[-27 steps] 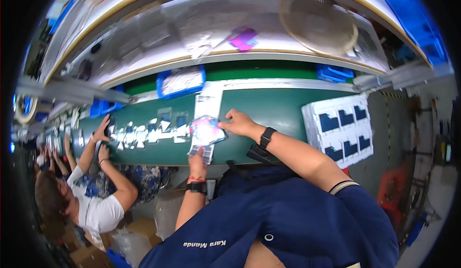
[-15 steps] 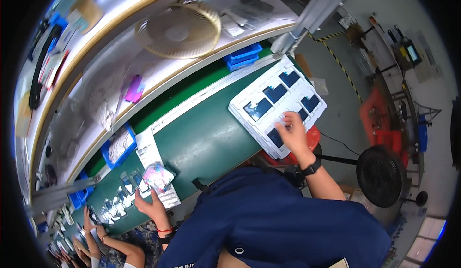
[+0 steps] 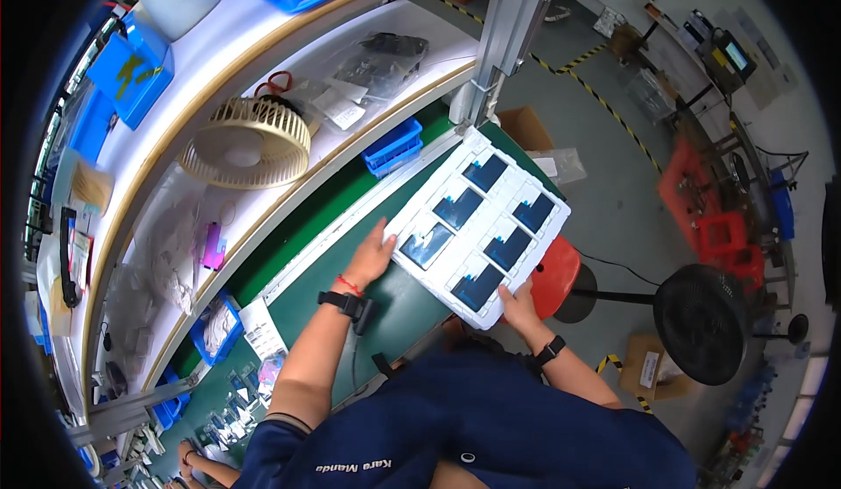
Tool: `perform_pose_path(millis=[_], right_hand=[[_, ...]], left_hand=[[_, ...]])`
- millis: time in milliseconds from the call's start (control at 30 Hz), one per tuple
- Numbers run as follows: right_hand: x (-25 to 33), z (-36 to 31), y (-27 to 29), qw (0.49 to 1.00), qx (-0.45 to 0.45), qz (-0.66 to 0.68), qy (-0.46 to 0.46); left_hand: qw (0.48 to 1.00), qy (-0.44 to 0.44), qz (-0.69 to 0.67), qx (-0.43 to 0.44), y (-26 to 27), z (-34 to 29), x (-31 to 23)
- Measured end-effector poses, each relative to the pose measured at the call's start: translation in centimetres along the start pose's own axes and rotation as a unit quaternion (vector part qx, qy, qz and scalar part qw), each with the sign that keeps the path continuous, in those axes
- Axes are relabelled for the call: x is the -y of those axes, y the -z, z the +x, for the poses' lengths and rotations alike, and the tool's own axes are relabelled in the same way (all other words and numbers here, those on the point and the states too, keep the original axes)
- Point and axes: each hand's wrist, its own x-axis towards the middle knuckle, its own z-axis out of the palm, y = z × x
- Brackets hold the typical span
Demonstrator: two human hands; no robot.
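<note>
A white tray (image 3: 481, 229) with several dark rectangular screen panels (image 3: 458, 209) in its compartments lies at the far right end of the green table. My left hand (image 3: 372, 254) grips the tray's left edge, fingers mostly hidden at the rim. On the near right edge, my right hand (image 3: 520, 308) holds the tray with the thumb on top and the other fingers out of sight. A dark band with a small box is on my left wrist.
A blue basket (image 3: 392, 147) stands behind the tray, below a shelf holding a cream fan cage (image 3: 250, 145). A red stool (image 3: 555, 277) and black fan (image 3: 698, 324) are at the right. Small parts (image 3: 235, 417) and another person's hand (image 3: 187, 456) are at lower left.
My left hand has moved from the pink-and-clear bag to the tray's left edge. My right hand has gone from above the panels to the near right edge. The view has shifted.
</note>
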Motion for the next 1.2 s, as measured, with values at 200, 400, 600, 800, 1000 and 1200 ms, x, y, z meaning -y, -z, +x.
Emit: perform_pose_path(millis=[200, 400, 600, 800, 1000, 1200], right_hand=[[0.8, 2.4, 3.7, 0.999, 0.019, 0.036, -0.034], [0.5, 8.9, 8.5, 0.994, 0.082, 0.071, -0.018], [-0.1, 8.3, 8.8, 0.972, 0.152, 0.155, -0.091], [1.8, 2.1, 6.1, 0.883, 0.28, 0.247, -0.283], [0.3, -0.8, 3.5, 0.794, 0.353, 0.35, -0.349], [0.0, -2.6, 1.9, 0.83, 0.197, 0.465, -0.237]], left_hand=[[0.997, 0.053, 0.062, 0.012, -1.1, -1.2, -2.2], [0.996, 0.073, 0.042, 0.023, -3.9, -3.0, -3.0], [0.988, 0.087, 0.099, 0.075, -3.2, -1.1, -1.5], [0.976, 0.101, -0.152, 0.121, -0.6, 1.4, 0.2], [0.957, 0.128, -0.192, 0.176, 0.9, 2.8, -0.6], [0.945, 0.114, -0.22, 0.212, 1.5, 2.1, -2.0]])
